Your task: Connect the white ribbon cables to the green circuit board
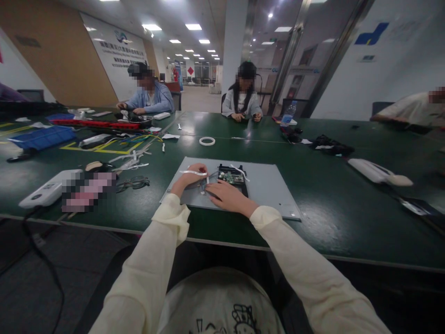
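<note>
Sleeves [146, 264] cross the near edge of the table [327, 204]; over a panel [269, 185], left hand [193, 178] and right hand [229, 198] sit beside a board [231, 177], grips unclear.

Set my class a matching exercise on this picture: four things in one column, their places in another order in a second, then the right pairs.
Things
1. White ring
2. Blue tray
3. Eyeglasses
4. Circuit board

Places
A. On the grey panel, close to the wearer's right hand
B. Near the left edge of the picture
C. Just to the right of the blurred pink item
D. On the green table, just past the panel's far edge

Right pairs
1-D; 2-B; 3-C; 4-A
</note>
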Action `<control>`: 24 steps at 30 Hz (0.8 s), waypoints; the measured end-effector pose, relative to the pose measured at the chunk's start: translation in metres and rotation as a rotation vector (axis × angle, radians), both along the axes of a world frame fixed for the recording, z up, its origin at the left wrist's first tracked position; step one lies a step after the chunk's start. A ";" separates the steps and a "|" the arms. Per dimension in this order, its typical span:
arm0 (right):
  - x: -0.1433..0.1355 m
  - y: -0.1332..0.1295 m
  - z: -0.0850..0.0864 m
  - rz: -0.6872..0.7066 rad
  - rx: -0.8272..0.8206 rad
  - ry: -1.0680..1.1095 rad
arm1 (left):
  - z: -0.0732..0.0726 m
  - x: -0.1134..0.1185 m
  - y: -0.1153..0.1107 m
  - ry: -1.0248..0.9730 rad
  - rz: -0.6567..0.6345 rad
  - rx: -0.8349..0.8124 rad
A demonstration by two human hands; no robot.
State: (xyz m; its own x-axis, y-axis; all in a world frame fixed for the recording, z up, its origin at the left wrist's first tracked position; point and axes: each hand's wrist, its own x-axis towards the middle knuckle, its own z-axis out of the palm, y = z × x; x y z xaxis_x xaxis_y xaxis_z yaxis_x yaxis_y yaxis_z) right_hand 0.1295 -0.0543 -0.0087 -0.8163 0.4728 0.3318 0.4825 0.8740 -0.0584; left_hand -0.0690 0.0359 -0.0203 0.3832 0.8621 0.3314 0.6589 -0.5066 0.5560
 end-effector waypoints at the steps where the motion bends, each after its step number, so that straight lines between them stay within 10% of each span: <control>1: 0.000 0.000 0.000 0.002 0.000 -0.001 | 0.000 0.000 0.000 0.032 -0.003 -0.010; 17: -0.001 -0.003 0.003 -0.003 -0.067 0.079 | -0.002 0.005 -0.007 0.315 0.102 0.166; 24: 0.004 0.008 0.004 -0.329 -0.339 0.667 | 0.014 0.026 -0.020 0.290 0.189 0.318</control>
